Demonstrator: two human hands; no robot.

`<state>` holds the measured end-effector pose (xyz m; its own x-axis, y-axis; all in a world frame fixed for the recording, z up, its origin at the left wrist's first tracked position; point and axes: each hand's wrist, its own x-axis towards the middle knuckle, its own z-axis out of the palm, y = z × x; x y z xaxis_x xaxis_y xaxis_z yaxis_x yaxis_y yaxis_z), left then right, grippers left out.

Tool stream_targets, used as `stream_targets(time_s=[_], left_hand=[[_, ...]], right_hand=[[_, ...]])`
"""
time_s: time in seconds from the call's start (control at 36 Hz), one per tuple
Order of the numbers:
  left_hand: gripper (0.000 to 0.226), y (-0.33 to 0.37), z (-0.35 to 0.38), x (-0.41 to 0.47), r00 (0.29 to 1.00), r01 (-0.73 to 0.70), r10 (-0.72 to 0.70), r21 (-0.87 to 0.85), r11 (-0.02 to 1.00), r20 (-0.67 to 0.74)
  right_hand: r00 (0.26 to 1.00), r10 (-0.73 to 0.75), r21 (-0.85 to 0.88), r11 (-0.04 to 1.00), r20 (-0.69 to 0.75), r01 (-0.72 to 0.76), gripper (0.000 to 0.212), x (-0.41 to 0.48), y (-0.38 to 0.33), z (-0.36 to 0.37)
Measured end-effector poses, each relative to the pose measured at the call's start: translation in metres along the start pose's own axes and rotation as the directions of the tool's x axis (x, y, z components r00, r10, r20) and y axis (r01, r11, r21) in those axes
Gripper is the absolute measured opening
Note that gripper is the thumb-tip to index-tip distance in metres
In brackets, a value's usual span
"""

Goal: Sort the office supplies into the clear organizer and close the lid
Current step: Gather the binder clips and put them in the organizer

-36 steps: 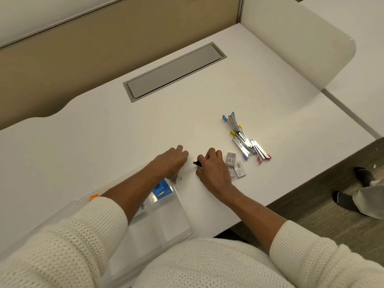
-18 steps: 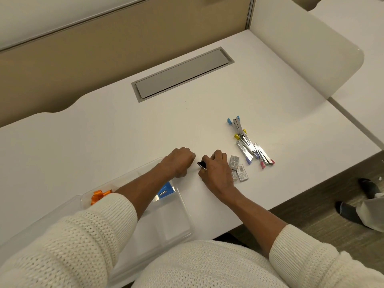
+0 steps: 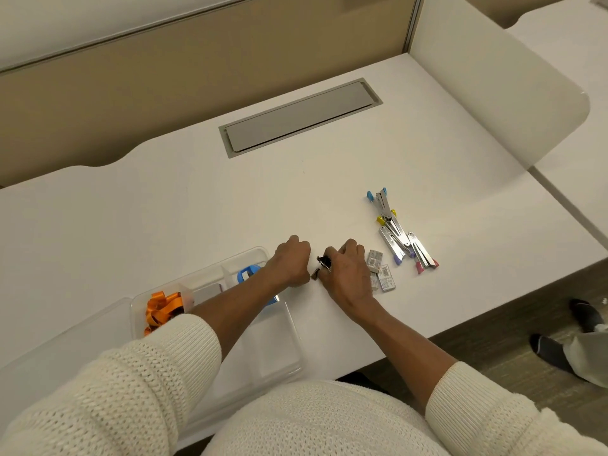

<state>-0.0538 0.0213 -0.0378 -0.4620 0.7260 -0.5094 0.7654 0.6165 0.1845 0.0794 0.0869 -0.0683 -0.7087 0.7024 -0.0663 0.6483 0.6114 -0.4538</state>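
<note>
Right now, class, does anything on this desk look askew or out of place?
The staplers lie in a jumbled, overlapping pile right of the right hand, and the staple boxes sit scattered, all outside the clear organizer.

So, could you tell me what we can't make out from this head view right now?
- Left hand: closed fist, contents hidden.
- Small dark item in the right hand: too small to identify.
- Clear organizer: sleeve and forearm cover several compartments.
- Small boxes: labels unreadable.
- Blue object: partly behind the wrist.
</note>
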Motion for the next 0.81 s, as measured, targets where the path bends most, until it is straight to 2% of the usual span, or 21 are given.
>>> stream_targets(time_s=[0.19,0.36,0.44,0.53,0.69,0.81], left_hand=[[0.029,0.008,-0.005,-0.003,0.999,0.048,-0.047,-0.041,0.998,0.011],[0.025,0.008,-0.003,-0.002,0.995,0.103,-0.103,-0.154,0.983,0.008],[0.028,0.008,-0.005,-0.002,0.992,0.118,-0.122,-0.202,0.972,-0.011],[0.028,0.008,-0.007,-0.001,0.989,0.135,-0.144,-0.217,0.967,-0.025],[0.031,0.008,-0.009,-0.005,0.993,0.11,-0.114,-0.177,0.978,-0.011],[0.021,0.007,-0.014,-0.007,0.991,0.13,-0.134,-0.205,0.97,-0.006]], right_hand=[[0.999,0.007,0.048,0.999,0.041,-0.009,0.025,0.001,0.001,-0.004],[0.99,0.098,0.262,0.958,0.1,-0.121,0.026,0.006,0.005,-0.015],[0.986,0.115,0.306,0.94,0.123,-0.148,0.024,0.009,0.009,-0.022],[0.987,0.109,0.334,0.931,0.121,-0.144,0.022,0.012,0.01,-0.031],[0.968,0.19,0.421,0.874,0.165,-0.243,0.026,0.014,0.013,-0.043],[0.952,0.244,0.479,0.823,0.187,-0.305,0.028,0.011,0.01,-0.054]])
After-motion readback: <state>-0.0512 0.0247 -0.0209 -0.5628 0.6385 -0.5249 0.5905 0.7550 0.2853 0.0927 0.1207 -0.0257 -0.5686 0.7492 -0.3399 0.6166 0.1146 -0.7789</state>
